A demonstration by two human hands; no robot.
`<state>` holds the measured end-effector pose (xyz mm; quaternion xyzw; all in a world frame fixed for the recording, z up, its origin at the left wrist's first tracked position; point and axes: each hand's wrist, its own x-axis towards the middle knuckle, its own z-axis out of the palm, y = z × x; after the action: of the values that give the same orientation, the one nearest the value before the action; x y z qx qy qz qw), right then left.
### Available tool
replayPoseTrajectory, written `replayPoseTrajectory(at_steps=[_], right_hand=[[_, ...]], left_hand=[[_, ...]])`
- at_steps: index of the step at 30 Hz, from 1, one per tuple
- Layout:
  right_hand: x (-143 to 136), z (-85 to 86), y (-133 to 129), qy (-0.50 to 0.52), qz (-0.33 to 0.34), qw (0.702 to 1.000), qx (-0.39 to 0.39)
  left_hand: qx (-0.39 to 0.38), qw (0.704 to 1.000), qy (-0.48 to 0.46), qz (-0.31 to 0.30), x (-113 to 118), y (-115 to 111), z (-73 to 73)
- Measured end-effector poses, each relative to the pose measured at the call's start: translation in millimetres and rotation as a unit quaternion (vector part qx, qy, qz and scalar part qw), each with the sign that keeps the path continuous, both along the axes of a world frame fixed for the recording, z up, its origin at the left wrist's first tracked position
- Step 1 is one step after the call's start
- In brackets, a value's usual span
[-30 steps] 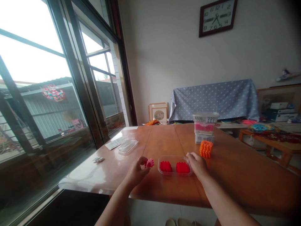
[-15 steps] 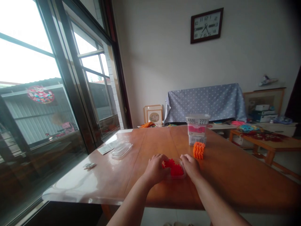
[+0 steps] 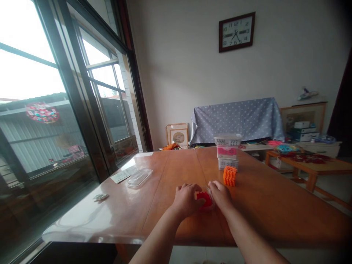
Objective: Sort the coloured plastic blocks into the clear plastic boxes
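A clear plastic container with red pieces point(image 3: 205, 200) rests on the wooden table between my hands. My left hand point(image 3: 187, 200) reaches over its left side, fingers curled over the red pieces; whether a piece is pinched there is too small to tell. On the container's right rim lies my right hand point(image 3: 220, 193), its fingers closed on the edge. Just beyond my right hand stands a stack of orange pieces point(image 3: 230, 176). Behind that are stacked plastic boxes point(image 3: 227, 151), one with a pink label.
On the table's left part lie a clear lid point(image 3: 139, 178), a paper sheet point(image 3: 121, 176) and a small crumpled item point(image 3: 101, 197). A low wooden table point(image 3: 316, 167) stands at the right. Large windows line the left side.
My left hand has moved right, farther over the container, and covers more of the red pieces. My right hand stays at the rim. The view has shifted slightly.
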<state>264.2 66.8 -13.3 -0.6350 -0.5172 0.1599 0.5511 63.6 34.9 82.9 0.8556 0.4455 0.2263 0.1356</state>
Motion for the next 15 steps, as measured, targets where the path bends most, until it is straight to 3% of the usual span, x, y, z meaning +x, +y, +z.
replayPoseTrajectory(at_steps=[7, 11, 15], right_hand=[[-1, -1.9, -1, -0.005, -0.003, 1.0, -0.007], [2, -9.3, 3, -0.004, 0.005, 0.999, -0.033], [8, -16.4, 7, -0.01, 0.01, 0.999, -0.049]], left_hand=[[0.02, 0.998, -0.056, 0.02, -21, -7, 3.8], [0.061, 0.991, -0.098, 0.063, -49, -4, 1.8], [0.093, 0.977, -0.142, 0.128, -88, 12, -13.7]])
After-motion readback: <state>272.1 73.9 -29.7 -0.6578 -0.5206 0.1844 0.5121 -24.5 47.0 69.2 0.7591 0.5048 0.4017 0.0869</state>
